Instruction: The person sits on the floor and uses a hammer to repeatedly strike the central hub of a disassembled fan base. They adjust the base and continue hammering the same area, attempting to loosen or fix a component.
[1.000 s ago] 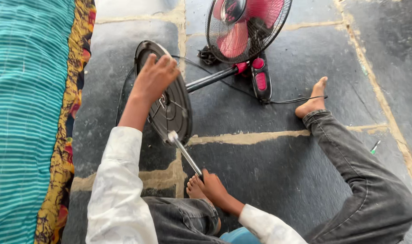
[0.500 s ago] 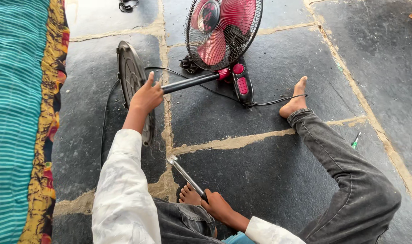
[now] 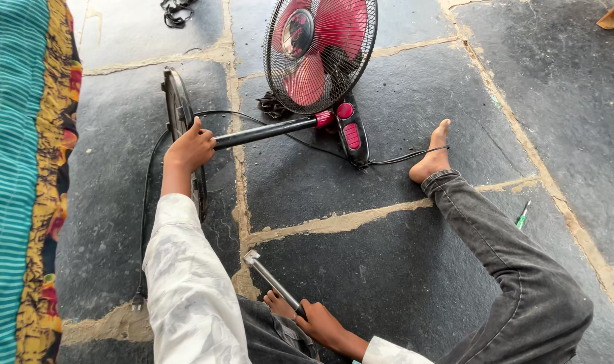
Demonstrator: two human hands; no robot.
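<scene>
- Since a second ago, the round fan base (image 3: 181, 135) has gone from lying nearly flat to standing on edge, and my left hand has shifted with it.
- At the bottom centre of the frame, my right hand (image 3: 324, 327) is closed around the handle of a metal tool (image 3: 273, 280), whose head points toward the upper left.
- Left of centre, my left hand (image 3: 189, 148) grips the upright base where the black pole (image 3: 263, 133) meets it.
- My bare foot (image 3: 434, 158) rests on the stone floor (image 3: 388, 269) at centre right.
- A green screwdriver (image 3: 522, 215) lies well apart at right.
- Farthest, at top centre, the red-bladed fan head (image 3: 317, 50) stands in its wire cage.
</scene>
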